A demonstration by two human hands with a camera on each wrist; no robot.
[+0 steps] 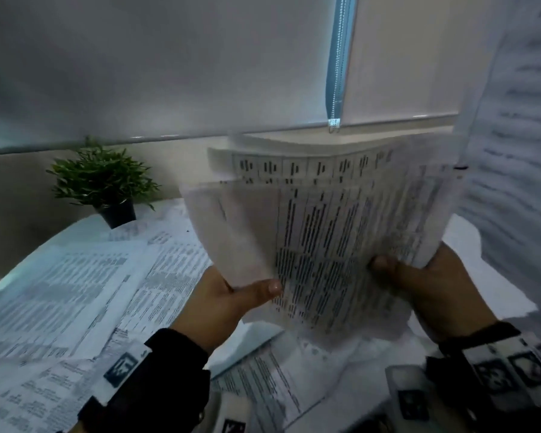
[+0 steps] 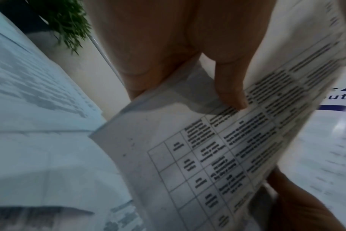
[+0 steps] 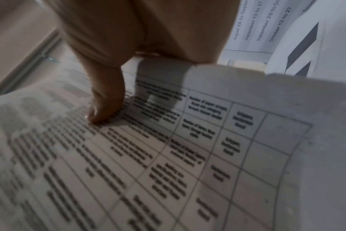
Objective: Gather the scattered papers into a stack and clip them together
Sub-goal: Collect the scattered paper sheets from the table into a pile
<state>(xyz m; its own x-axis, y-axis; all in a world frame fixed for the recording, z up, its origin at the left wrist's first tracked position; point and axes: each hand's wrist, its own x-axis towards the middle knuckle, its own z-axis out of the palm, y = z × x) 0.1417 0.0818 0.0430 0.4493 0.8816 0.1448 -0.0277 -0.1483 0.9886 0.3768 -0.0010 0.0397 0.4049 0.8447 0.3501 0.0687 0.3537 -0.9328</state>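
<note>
I hold a bundle of printed sheets (image 1: 325,220) upright above the desk, a table of black text on its front page. My left hand (image 1: 231,295) pinches its lower left edge, thumb on the front, seen close in the left wrist view as the thumb (image 2: 231,87) presses the table sheet (image 2: 207,156). My right hand (image 1: 419,276) grips the lower right edge; its thumb (image 3: 107,100) lies on the page (image 3: 168,156). Several loose papers (image 1: 75,292) lie scattered flat on the desk to the left and below. No clip is visible.
A small green plant in a black pot (image 1: 107,182) stands at the back left of the desk, by the wall. A large printed sheet (image 1: 519,135) hangs close at the right edge. A blind's blue cord (image 1: 339,57) hangs at the back.
</note>
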